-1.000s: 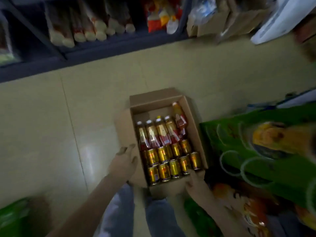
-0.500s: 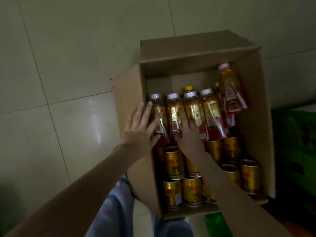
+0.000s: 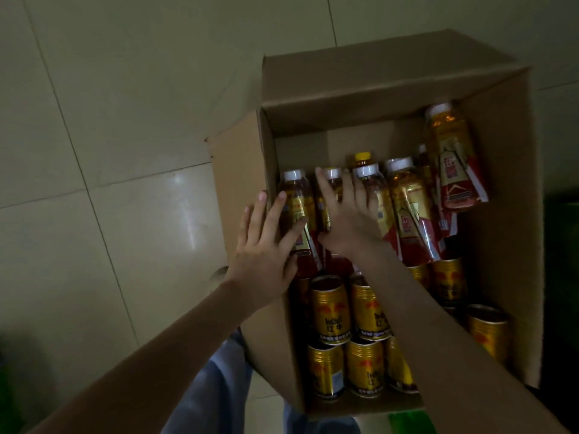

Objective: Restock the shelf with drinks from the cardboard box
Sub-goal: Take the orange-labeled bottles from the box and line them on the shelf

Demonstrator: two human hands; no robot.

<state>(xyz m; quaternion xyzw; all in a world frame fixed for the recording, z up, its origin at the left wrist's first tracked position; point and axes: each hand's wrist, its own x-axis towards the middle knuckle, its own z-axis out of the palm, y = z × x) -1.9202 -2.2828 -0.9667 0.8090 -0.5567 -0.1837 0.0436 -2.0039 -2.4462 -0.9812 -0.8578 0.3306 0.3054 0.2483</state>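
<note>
head view looks down into the cardboard box [image 3: 376, 98] on the tiled floor [image 3: 109, 136]; the shelf is not in sight; the drinks are all in the box: a row of bottles [image 3: 405, 211] with white caps at the far end, and gold cans [image 3: 330, 311] standing packed near the person; one loose bottle [image 3: 451, 164] lies higher, on top of the rest by the right wall; the left hand [image 3: 266, 255] is flat and open, its fingers straight, lying on the left-most bottle [image 3: 296, 195] and the box edge; the right hand [image 3: 347, 220] is open too, fingers spread over the next two bottles, not wrapped round any; i think the bottles are full, so each has some weight; the plastic looks smooth and shiny, so it may slip, and the thin wrap could crease; a good hold would be round the middle, or just under the cap where it gets narrow; the cans look hard and stiff, best held round the side
</note>
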